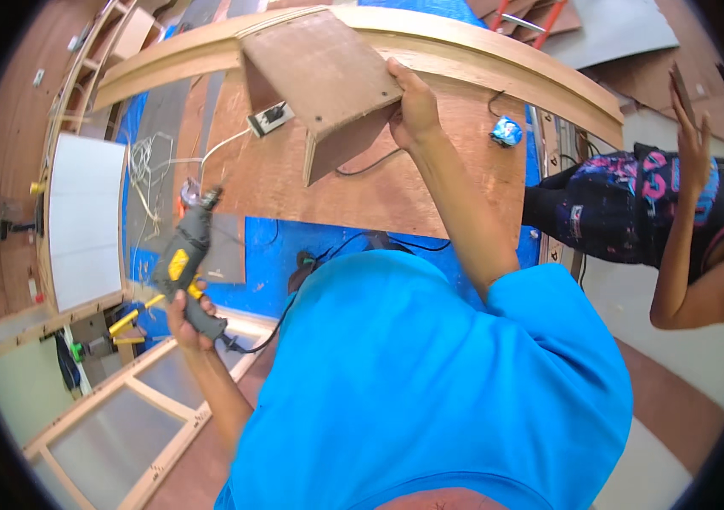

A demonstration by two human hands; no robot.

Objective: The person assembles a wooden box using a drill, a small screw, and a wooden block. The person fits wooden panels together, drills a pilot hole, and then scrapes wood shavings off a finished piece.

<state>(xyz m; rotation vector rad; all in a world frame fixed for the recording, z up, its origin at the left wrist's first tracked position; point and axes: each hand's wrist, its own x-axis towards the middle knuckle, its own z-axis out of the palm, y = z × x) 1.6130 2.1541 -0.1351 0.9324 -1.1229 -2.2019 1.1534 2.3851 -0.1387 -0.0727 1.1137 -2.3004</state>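
Observation:
My left hand [185, 321] is wrapped round the handle of a grey and yellow corded power drill [185, 246]. The drill points up and away, its chuck near a small orange-and-clear thing I cannot make out. Its dark cord runs from the handle toward my body. My right hand [417, 104] grips the right edge of an angled brown plywood piece [328, 70], thumb on top, its lower fingers partly hidden. Screw heads show along the near edge of that piece. It is tilted above a plywood worktop [247, 183], next to a long pale wooden beam [498, 66].
A white socket box [262, 124] with a plug and a tangled white cable [148, 166] lie left of the plywood piece. At the worktop's right is a blue roundish item [506, 132]. A co-worker [625, 204] stands at the right, one hand raised. Framed panels [188, 414] lean lower left.

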